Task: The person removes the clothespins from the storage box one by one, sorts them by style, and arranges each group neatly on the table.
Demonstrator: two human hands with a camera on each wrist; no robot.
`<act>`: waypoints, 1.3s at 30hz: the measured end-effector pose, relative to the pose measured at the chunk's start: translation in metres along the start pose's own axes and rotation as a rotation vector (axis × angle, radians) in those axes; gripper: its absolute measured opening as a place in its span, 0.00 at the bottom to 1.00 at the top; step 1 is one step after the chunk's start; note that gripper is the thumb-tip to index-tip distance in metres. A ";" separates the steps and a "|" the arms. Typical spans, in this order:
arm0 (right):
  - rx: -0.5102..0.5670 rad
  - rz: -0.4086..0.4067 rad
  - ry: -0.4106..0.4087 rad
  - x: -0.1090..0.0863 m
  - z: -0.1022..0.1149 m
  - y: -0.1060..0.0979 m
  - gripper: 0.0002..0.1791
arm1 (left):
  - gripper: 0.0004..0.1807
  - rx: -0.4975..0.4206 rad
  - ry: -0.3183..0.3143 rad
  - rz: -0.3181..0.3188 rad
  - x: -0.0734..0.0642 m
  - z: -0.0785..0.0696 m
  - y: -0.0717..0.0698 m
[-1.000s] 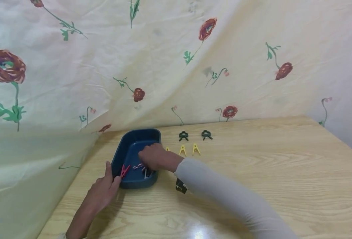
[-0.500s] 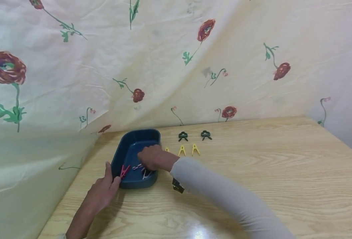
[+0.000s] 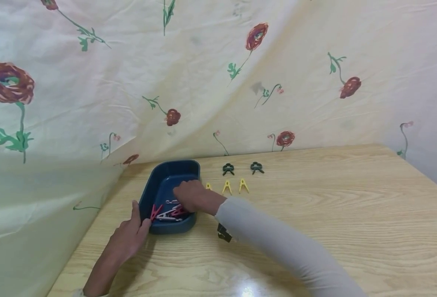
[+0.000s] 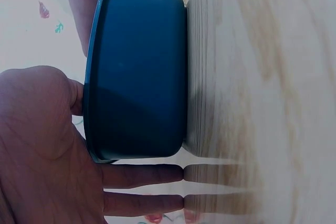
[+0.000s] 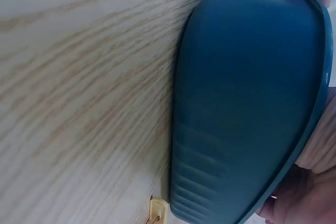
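Note:
A deep blue plastic tub (image 3: pixel 171 230) stands on the wooden table. My left hand (image 3: pixel 126 238) grips its near left corner, the thumb over the rim; in the left wrist view, straight fingers (image 4: pixel 142 176) reach down beside the wall. My right hand (image 3: pixel 193 196) is down inside the tub at its right side, over a pile of clothespins. A red clothespin (image 3: pixel 155 212) leans by my left thumb, and a white clothespin (image 3: pixel 164 216) lies along the near end. In the right wrist view the tub wall hides the fingertips, so I cannot tell what they hold.
Right of the tub stands a row of three yellow clothespins (image 3: pixel 227 187). Behind them are two dark green spring clamps (image 3: pixel 228 168) (image 3: pixel 256 167). A flowered cloth (image 3: pixel 211 82) hangs along the back and left of the table.
Inside the tub, white and red clothespins now lie spread toward the near end, where fewer showed before. My right hand stays in the tub; my left hand keeps its place.

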State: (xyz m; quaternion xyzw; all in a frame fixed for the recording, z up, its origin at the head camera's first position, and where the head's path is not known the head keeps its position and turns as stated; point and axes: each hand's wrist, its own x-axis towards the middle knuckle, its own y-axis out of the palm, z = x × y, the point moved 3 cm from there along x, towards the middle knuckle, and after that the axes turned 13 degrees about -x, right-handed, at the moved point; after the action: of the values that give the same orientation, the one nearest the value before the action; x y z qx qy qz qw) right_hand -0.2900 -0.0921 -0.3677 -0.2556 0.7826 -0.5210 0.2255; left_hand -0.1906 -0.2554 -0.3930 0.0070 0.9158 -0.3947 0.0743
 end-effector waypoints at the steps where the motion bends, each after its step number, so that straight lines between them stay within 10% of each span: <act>1: 0.007 -0.001 0.003 0.000 0.000 0.000 0.08 | 0.44 -0.002 -0.001 0.000 0.000 0.000 0.000; 25: 0.138 -0.120 -0.055 -0.006 -0.008 0.004 0.11 | 0.44 0.009 0.008 -0.016 0.000 0.000 0.002; 39: 0.177 -0.498 0.023 -0.015 -0.015 0.009 0.14 | 0.44 0.008 0.030 -0.008 0.003 0.000 -0.002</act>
State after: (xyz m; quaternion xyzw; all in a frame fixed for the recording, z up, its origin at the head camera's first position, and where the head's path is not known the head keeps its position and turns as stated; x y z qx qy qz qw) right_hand -0.2888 -0.0692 -0.3691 -0.4139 0.6494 -0.6296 0.1029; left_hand -0.1934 -0.2575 -0.3918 0.0096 0.9153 -0.3984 0.0590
